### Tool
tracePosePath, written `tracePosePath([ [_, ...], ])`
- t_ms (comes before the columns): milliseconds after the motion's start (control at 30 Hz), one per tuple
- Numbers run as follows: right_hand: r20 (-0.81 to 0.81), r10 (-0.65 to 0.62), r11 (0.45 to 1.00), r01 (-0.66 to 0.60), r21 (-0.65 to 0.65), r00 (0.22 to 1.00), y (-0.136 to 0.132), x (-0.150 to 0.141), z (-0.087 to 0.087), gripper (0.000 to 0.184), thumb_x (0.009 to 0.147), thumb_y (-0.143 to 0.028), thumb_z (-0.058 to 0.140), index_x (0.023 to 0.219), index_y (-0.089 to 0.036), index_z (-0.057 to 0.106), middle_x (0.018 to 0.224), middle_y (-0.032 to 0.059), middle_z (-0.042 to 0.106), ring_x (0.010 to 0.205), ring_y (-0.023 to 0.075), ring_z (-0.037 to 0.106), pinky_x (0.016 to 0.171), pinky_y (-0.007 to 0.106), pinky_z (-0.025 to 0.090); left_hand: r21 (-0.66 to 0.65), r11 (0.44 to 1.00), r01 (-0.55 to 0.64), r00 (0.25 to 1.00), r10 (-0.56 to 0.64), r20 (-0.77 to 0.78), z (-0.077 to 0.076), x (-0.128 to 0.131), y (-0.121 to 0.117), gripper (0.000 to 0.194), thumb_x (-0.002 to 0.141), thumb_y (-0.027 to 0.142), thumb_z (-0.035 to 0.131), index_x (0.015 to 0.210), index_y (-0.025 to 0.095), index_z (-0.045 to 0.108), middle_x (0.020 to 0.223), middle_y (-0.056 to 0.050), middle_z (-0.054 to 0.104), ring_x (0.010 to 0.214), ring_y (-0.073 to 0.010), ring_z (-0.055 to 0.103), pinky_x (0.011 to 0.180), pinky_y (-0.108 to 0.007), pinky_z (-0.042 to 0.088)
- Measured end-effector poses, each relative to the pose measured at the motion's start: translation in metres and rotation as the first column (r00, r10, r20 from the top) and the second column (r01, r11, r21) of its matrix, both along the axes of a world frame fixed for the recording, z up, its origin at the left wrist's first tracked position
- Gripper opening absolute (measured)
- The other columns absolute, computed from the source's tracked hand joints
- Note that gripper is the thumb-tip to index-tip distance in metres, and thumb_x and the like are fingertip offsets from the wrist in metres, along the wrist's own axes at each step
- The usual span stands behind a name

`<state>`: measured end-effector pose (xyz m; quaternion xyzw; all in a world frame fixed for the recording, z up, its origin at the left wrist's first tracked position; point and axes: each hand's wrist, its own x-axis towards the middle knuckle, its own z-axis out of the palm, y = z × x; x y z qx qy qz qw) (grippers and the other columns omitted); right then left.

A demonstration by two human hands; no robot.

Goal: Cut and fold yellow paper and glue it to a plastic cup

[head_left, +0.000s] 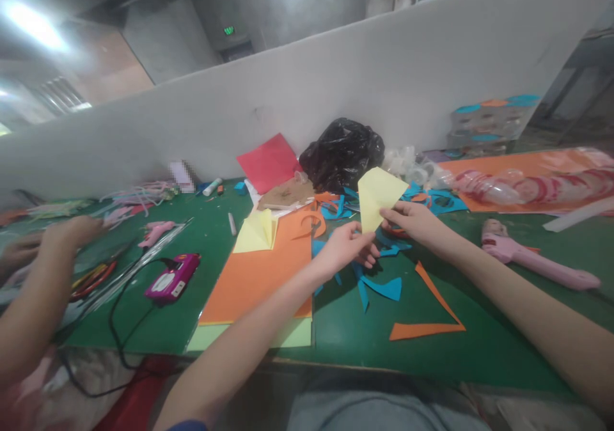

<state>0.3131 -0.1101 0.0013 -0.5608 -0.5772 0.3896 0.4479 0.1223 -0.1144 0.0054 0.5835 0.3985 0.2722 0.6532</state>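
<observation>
Between my two hands a folded piece of yellow paper [378, 191] is held up above the table. My left hand [349, 247] pinches its lower corner, fingers closed. My right hand [407, 219] grips its lower right edge between thumb and fingers. Beneath and around the hands lie blue paper scraps [384, 287] and a thin, bent orange paper strip [426, 330]. Left of my left hand, another folded yellow paper [256, 233] rests on a stack of orange sheets [259, 290], with pale green paper [292, 334] showing below.
A black plastic bag [343, 153] and a red sheet [268, 162] lie at the back. On the right are a pink glue gun [537, 258] and clear plastic cups [489, 185]. A co-worker's arm [43, 277], scissors [96, 279] and a purple corded box [173, 279] are left.
</observation>
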Motion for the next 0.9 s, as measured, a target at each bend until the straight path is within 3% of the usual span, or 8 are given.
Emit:
tracePosePath([
  [233, -0.027, 0.045, 0.998, -0.046, -0.033, 0.999, -0.004, -0.006, 0.003, 0.058, 0.061, -0.074, 0.075, 0.065, -0.018, 0.06, 0.062, 0.0009, 0.057, 0.053, 0.01, 0.044, 0.051, 0.026, 0.034, 0.089, 0.995, -0.051, 0.999, 0.05, 0.014, 0.0, 0.001, -0.001, 0.013, 0.096, 0.03, 0.056, 0.095, 0.017, 0.059, 0.075, -0.005, 0.076, 0.069, -0.0157, 0.071, 0.061, -0.026, 0.057],
  [600, -0.015, 0.113, 0.993, -0.114, -0.037, 0.993, -0.006, -0.003, 0.007, 0.059, 0.062, -0.075, 0.076, 0.066, -0.018, 0.061, 0.062, 0.0007, 0.057, 0.054, 0.0105, 0.044, 0.051, 0.026, 0.034, 0.089, 0.995, -0.039, 0.997, 0.033, 0.065, 0.004, 0.002, -0.002, 0.024, 0.098, 0.029, 0.049, 0.102, 0.016, 0.068, 0.078, -0.006, 0.078, 0.075, -0.0164, 0.072, 0.075, -0.028, 0.055],
  [767, -0.048, 0.114, 0.992, -0.116, -0.046, 0.992, -0.002, 0.002, 0.005, 0.065, 0.056, -0.08, 0.077, 0.065, -0.018, 0.062, 0.064, 0.0022, 0.06, 0.055, 0.0108, 0.047, 0.051, 0.026, 0.037, 0.087, 0.995, -0.051, 0.994, 0.042, 0.105, -0.001, 0.005, 0.0, 0.027, 0.097, 0.025, 0.044, 0.097, 0.02, 0.07, 0.08, -0.004, 0.077, 0.084, -0.0171, 0.071, 0.086, -0.03, 0.053],
  [900, -0.102, 0.135, 0.988, -0.142, -0.068, 0.986, -0.002, 0.002, 0.001, 0.063, 0.059, -0.077, 0.079, 0.067, -0.017, 0.062, 0.064, 0.0019, 0.06, 0.057, 0.0117, 0.052, 0.053, 0.026, 0.042, 0.185, 0.972, -0.148, 0.989, 0.144, 0.035, 0.003, 0.004, -0.002, 0.025, 0.094, 0.026, 0.049, 0.088, 0.018, 0.071, 0.085, -0.004, 0.076, 0.083, -0.0173, 0.067, 0.086, -0.029, 0.051],
])
